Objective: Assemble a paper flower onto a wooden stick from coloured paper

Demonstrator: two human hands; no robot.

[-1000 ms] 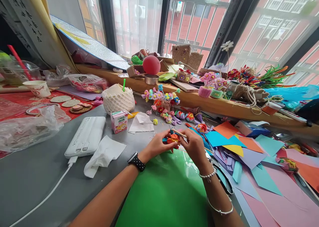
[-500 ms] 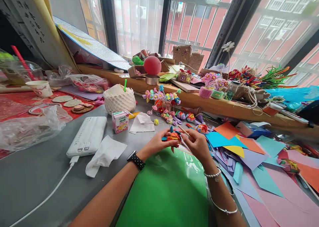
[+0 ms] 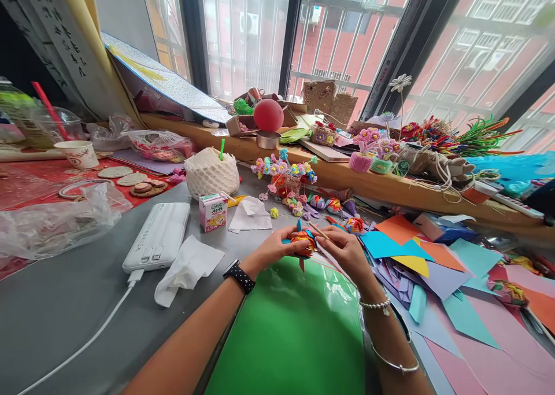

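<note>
My left hand (image 3: 276, 248) is closed around a folded paper flower (image 3: 304, 244) in orange, with blue and red bits at its edges. Between the fingers of my right hand (image 3: 344, 247) is a thin wooden stick (image 3: 318, 231), its tip close to the flower; whether it touches I cannot tell. Both hands are over the far end of a shiny green mat (image 3: 295, 325). Similar colourful paper flowers (image 3: 333, 205) lie just beyond my hands.
To the right spread coloured paper sheets (image 3: 470, 320). On the left are a white power bank (image 3: 156, 236) with a cable, a crumpled tissue (image 3: 191, 268), a small drink carton (image 3: 213, 213) and a netted coconut (image 3: 212, 175). A wooden ledge (image 3: 338, 166) holds crafts behind.
The whole view has shifted slightly to the right. My left fingers have moved a little on the flower, showing more of its orange petals; the stick is still in my right hand.
</note>
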